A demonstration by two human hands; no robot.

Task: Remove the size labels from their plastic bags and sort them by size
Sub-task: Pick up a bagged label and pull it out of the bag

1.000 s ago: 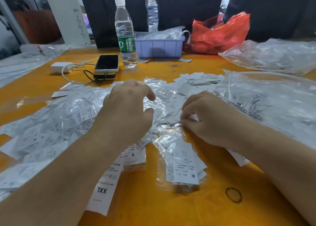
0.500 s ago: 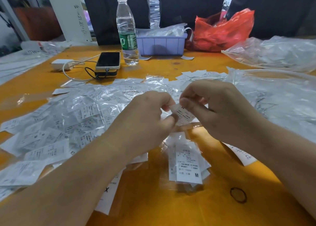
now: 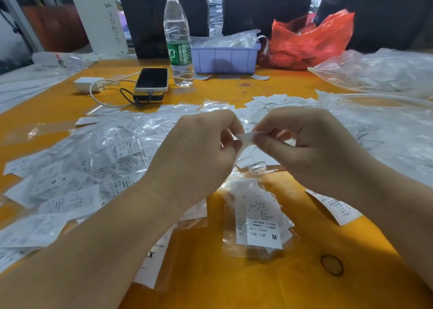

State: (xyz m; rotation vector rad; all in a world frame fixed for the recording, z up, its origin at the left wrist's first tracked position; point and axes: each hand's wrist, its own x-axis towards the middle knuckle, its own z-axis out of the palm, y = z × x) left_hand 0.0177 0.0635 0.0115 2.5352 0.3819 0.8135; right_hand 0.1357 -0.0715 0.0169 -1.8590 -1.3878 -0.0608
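Observation:
My left hand (image 3: 199, 151) and my right hand (image 3: 311, 149) are raised over the middle of the orange table (image 3: 210, 280), both pinching one small bagged label (image 3: 246, 137) between their fingertips. A wide heap of bagged white size labels (image 3: 89, 168) covers the table's left and centre. In front of my hands lies a small stack of labels marked M (image 3: 262, 219). A label marked XXL (image 3: 150, 264) shows under my left forearm. One more label (image 3: 335, 205) lies under my right wrist.
A water bottle (image 3: 178, 39), a phone on a power bank (image 3: 151, 80) with a white charger (image 3: 89, 84) and a purple bin (image 3: 225, 55) stand at the back. A red bag (image 3: 311, 39) and large clear plastic bags (image 3: 379, 126) fill the right side.
My right hand picked a bagged label from the heap, my left hand joined it, and both lifted the label up off the table.

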